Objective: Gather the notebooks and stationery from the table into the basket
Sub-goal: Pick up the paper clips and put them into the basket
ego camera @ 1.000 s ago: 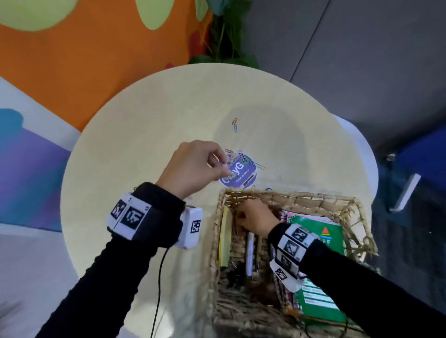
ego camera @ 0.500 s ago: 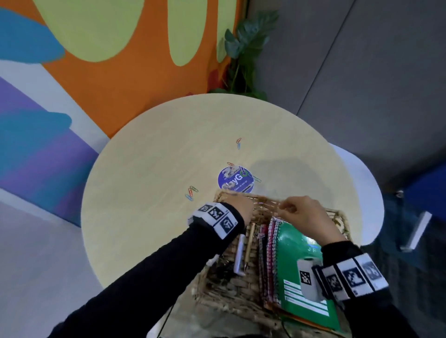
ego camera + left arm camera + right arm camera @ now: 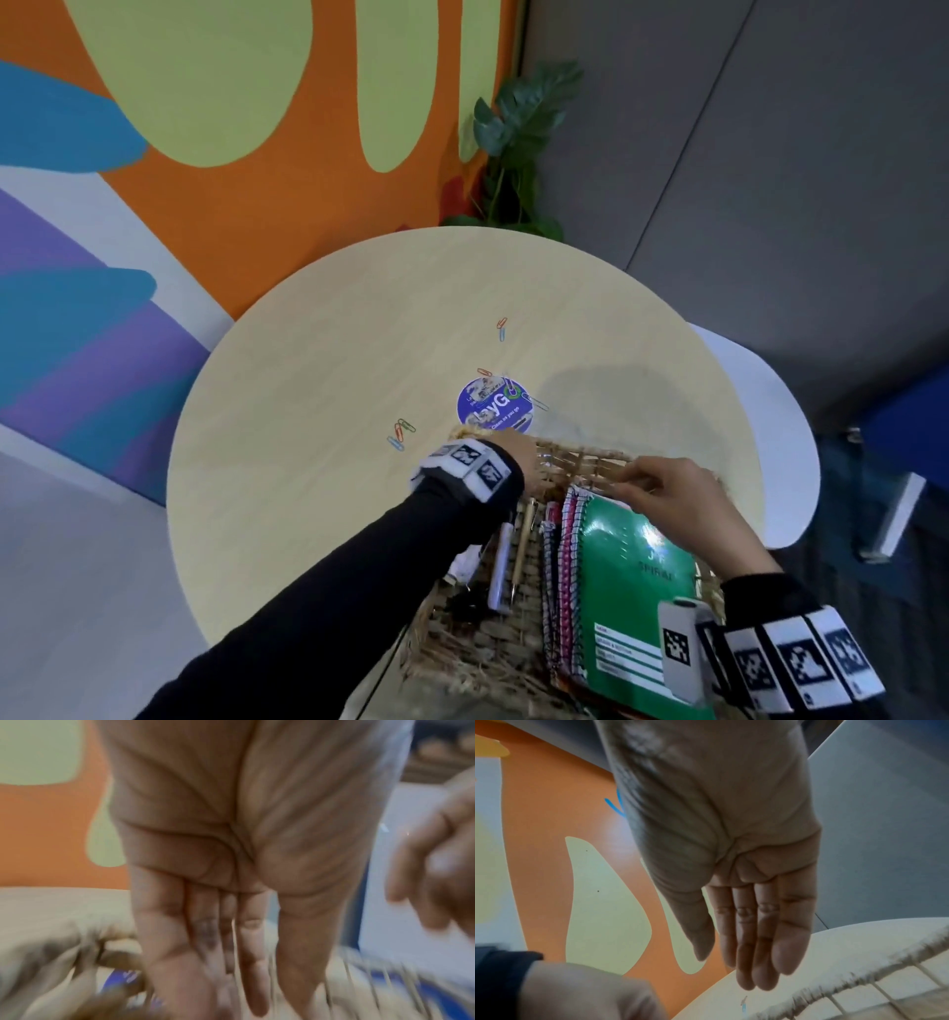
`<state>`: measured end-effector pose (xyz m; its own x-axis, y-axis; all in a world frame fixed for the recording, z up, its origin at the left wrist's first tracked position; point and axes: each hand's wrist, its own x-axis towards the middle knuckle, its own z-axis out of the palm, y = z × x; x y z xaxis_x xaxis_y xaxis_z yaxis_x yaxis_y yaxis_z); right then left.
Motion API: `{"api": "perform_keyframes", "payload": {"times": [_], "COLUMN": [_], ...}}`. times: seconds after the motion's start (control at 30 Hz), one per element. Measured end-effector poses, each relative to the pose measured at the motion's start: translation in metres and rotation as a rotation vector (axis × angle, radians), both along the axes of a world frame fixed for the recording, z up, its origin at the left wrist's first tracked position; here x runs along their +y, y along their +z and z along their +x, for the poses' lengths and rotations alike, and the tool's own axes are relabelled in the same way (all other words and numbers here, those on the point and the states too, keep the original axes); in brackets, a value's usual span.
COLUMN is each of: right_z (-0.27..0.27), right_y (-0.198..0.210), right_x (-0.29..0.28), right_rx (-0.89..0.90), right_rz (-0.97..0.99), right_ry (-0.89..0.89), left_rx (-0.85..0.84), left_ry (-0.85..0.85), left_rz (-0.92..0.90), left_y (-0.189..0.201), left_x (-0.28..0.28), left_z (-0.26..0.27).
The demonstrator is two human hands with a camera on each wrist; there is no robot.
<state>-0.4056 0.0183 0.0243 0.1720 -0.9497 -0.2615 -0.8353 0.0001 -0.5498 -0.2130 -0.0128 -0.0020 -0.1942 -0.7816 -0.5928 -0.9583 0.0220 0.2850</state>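
both hands sit at the far rim of the basket (image 3: 580,462), the side facing the round sticker (image 3: 494,409). the left hand (image 3: 518,455) lies on the rim corner nearest the sticker; its wrist view shows straight fingers (image 3: 246,953) against the weave, a wide grip holding nothing. the right hand (image 3: 672,493) hovers just inside that rim, over the top of the green notebook (image 3: 626,580), fingers straight, also empty. the notebooks stand in the basket with a pen (image 3: 500,565) beside them.

still out on the surface (image 3: 308,411): one cluster of clips (image 3: 400,434) left of the sticker, a pair (image 3: 502,329) well beyond it, and a few touching the sticker's edge.

what could go wrong, as i judge it: the basket overhangs the near edge of the surface, so a push on its far rim could tip it off. thin flat clips may slip a pinch and skid away. clips dropped in may fall through the loose weave.
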Motion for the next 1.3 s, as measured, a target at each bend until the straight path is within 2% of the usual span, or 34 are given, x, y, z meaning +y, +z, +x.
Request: {"api": "perform_keyframes", "payload": {"times": [0.07, 0.13, 0.2, 0.3, 0.4, 0.5, 0.67, 0.83, 1.03, 1.17, 1.3], "right_z": [0.005, 0.014, 0.026, 0.058, 0.102, 0.147, 0.190, 0.201, 0.204, 0.200, 0.187], "right_y": [0.007, 0.015, 0.022, 0.025, 0.010, -0.024, -0.087, -0.118, -0.121, -0.096, -0.041], "right_x": [-0.012, -0.032, -0.059, -0.111, -0.166, -0.208, -0.244, -0.257, -0.256, -0.249, -0.222], "right_rx": [-0.046, -0.080, -0.109, -0.108, -0.034, 0.087, 0.346, 0.453, 0.474, 0.388, 0.217], "right_rz": [0.001, -0.025, -0.056, -0.121, -0.113, -0.073, 0.064, 0.093, 0.175, 0.167, 0.037], "right_ry": [-0.024, -0.042, -0.039, 0.010, 0.118, 0.275, 0.469, 0.432, 0.438, 0.440, 0.422], "left_rx": [0.178, 0.345, 0.431, 0.435, 0.355, 0.288, 0.333, 0.342, 0.276, 0.204, 0.163], "left_ry": [0.083, 0.174, 0.312, 0.487, 0.603, 0.689, 0.765, 0.716, 0.398, 0.223, 0.143], "left_rz": [-0.078, -0.232, -0.354, -0.447, -0.446, -0.388, -0.330, -0.349, -0.320, -0.268, -0.248], "left_y": [0.013, 0.028, 0.030, 0.012, -0.020, -0.054, -0.095, -0.107, -0.103, -0.106, -0.110], "left_x": [-0.013, -0.025, -0.034, -0.047, -0.055, -0.051, -0.036, -0.030, -0.048, -0.067, -0.075], "left_z": [0.022, 0.054, 0.086, 0.126, 0.153, 0.172, 0.188, 0.195, 0.187, 0.182, 0.179]}}
